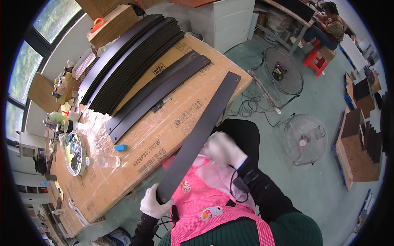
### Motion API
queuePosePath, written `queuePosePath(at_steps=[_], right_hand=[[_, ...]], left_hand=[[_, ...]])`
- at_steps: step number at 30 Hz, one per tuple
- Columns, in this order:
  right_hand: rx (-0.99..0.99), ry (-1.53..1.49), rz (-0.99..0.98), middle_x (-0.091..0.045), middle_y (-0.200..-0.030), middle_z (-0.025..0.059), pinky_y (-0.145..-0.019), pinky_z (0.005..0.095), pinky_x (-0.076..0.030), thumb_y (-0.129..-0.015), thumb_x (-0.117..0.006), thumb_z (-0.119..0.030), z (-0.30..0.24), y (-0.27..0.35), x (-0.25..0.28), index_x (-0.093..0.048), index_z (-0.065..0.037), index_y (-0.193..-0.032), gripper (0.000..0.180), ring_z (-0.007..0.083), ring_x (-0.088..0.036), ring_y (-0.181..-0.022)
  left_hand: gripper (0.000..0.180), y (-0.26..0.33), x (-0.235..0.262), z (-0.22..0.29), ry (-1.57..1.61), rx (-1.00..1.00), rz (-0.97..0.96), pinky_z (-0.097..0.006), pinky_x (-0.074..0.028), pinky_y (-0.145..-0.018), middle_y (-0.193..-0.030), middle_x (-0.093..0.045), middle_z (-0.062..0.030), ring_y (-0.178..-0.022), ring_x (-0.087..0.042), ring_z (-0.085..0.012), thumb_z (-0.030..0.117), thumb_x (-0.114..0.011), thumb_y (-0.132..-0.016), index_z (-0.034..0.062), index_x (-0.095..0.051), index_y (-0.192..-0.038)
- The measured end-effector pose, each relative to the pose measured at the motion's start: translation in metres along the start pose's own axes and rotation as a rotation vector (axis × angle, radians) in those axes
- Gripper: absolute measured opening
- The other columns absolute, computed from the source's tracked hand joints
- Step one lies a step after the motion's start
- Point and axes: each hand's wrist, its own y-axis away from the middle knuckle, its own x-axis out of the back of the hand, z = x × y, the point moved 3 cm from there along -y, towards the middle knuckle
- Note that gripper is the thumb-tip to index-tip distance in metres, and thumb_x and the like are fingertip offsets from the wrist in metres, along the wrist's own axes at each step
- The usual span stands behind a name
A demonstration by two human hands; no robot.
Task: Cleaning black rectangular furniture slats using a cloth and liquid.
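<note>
A long dark board strip (199, 137) with a hole near each end slants across my front, its far end over the cardboard-covered table. My left hand (154, 203), in a white glove, is closed round the strip's near end. Beside the strip's right edge is my right hand (225, 149), also white-gloved and smeared by motion. Its fingers do not show clearly, and I cannot tell whether it holds anything or touches the strip. Two similar strips (158, 96) lie side by side on the table, beyond the held one. Farther back, more dark strips stand in a curved-looking stack (131, 61).
On the table (123, 176) are a small blue block (120, 147), a clear bottle (104, 161) on its side and a paint-stained round tray (75, 153). Two fans (305, 139) stand on the floor at right, with loose cables. A person (326, 26) sits at the far right.
</note>
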Motion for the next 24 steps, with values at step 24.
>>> queuePosePath(at_steps=[24], right_hand=[[0.925,0.602,0.26,-0.061,-0.097,0.0017,-0.067,0.0304,-0.052,-0.087,-0.068,0.012,-0.057,0.032,-0.122,-0.051,-0.01,-0.096,0.029,0.011,-0.063,-0.082]], left_hand=[[0.11,-0.075,-0.022,0.017,0.932,-0.015,-0.516,-0.034,-0.06,-0.076,-0.104,-0.065,-0.0074,-0.088,-0.069,-0.0185,0.006,-0.082,-0.075,0.0037,-0.023,-0.168]])
